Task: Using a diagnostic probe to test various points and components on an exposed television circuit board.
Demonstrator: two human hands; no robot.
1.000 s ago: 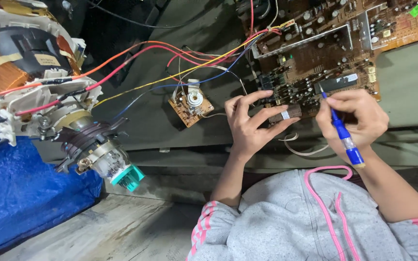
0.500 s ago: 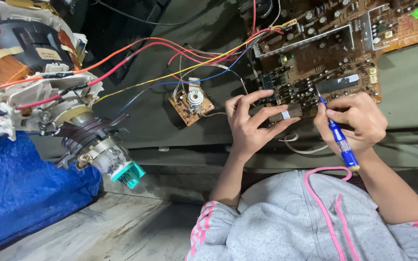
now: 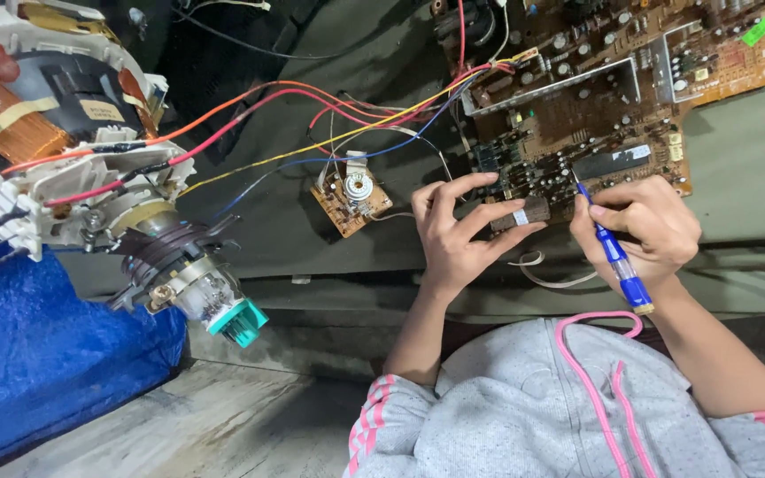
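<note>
Probing brown circuit board (image 3: 577, 106); right hand (image 3: 652, 221) gripping blue screwdriver (image 3: 614, 257), tip at 11 o'clock; left hand (image 3: 458, 235) spread, steadying board edge; next needs steady tip.

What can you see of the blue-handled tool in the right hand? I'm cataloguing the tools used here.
The blue-handled tool looks like a slim screwdriver or tester: a clear blue plastic handle with a darker blue end cap and a thin metal shaft. The right hand grips it like a pen, slanted, cap toward the person's body. Its tip rests on the near edge of the brown circuit board, beside a long dark component. The left hand steadies the same board edge nearby without touching the tool.
</note>
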